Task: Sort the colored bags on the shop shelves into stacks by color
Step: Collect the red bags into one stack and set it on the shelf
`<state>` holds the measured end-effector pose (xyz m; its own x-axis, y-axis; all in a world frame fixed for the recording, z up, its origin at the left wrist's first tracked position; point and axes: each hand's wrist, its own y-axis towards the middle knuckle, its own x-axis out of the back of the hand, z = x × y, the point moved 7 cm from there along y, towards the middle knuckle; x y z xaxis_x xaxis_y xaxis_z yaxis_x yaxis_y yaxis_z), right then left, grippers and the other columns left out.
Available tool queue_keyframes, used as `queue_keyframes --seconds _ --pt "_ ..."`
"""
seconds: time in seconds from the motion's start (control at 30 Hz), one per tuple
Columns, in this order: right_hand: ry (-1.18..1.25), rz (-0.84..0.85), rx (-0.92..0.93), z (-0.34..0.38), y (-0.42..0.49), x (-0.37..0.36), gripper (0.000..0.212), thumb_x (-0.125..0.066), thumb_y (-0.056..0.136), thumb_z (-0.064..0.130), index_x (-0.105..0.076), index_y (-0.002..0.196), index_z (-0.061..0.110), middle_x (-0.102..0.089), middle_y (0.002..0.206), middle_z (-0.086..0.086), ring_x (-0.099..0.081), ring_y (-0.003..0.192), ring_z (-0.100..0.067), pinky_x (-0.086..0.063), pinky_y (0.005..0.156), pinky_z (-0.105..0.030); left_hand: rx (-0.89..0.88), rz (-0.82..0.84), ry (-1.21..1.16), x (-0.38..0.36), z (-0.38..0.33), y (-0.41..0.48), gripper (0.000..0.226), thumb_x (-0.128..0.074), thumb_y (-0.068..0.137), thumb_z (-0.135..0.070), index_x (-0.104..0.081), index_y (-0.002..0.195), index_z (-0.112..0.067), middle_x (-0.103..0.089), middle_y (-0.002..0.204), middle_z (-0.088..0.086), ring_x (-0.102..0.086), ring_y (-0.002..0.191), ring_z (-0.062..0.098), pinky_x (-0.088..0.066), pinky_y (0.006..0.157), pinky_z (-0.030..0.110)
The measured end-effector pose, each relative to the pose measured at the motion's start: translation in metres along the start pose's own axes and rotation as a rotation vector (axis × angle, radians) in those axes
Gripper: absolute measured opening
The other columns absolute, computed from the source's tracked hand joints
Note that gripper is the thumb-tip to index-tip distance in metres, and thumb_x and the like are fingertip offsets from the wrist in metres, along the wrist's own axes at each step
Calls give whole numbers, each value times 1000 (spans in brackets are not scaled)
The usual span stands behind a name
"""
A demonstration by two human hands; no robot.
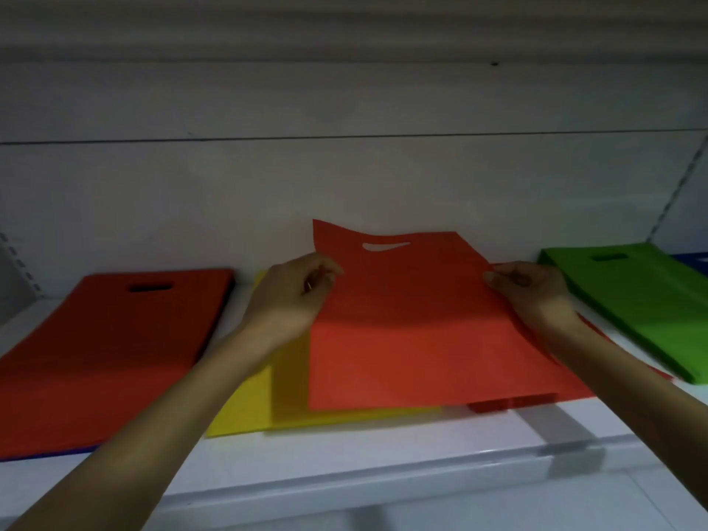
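A: What do the hands have hold of?

B: One orange bag [413, 331], held between them. The left hand [295, 297] pinches its left edge just below the top corner, with the fingers [325, 277] curled in tight on the fabric. The right hand [532, 291] pinches the right edge at about the same height, and its fingers [498, 279] are bent closed on it too.

A: Where is the bag?

B: In the middle of the shelf [344, 465]. The far end, the one with the handle slot, is raised and leans toward the back wall. The near end lies on a yellow bag [253, 408] and on red bags [509, 406] that show from under it on the right.

A: What lies around it?

B: A red stack [103, 346] lies flat just left of the yellow bag, with a blue edge [46, 456] showing under its near side. A green stack [643, 300] lies to the right, near the right hand.
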<state>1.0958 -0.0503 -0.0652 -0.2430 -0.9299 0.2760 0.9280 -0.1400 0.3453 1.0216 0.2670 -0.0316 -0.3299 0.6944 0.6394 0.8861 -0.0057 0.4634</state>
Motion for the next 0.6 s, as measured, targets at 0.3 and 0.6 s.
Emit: queue_keyframes --seconds 0.3,0.6 --pt "-400 28 10 -66 53 111 13 -67 88 24 -69 91 11 -58 70 6 -51 61 -9 -35 53 -24 48 152 325 -132 -66 19 19 -48 94 -33 -62 108 -34 -65 96 -10 -62 95 18 -48 75 31" --pt "-697 151 44 -89 79 111 18 -69 85 27 -73 90 10 -71 94 -12 -64 89 -28 -35 65 -26 127 241 652 -176 -75 30 33 -42 96 -39 -52 128 -42 -59 129 -3 -56 117 23 -44 89 31"
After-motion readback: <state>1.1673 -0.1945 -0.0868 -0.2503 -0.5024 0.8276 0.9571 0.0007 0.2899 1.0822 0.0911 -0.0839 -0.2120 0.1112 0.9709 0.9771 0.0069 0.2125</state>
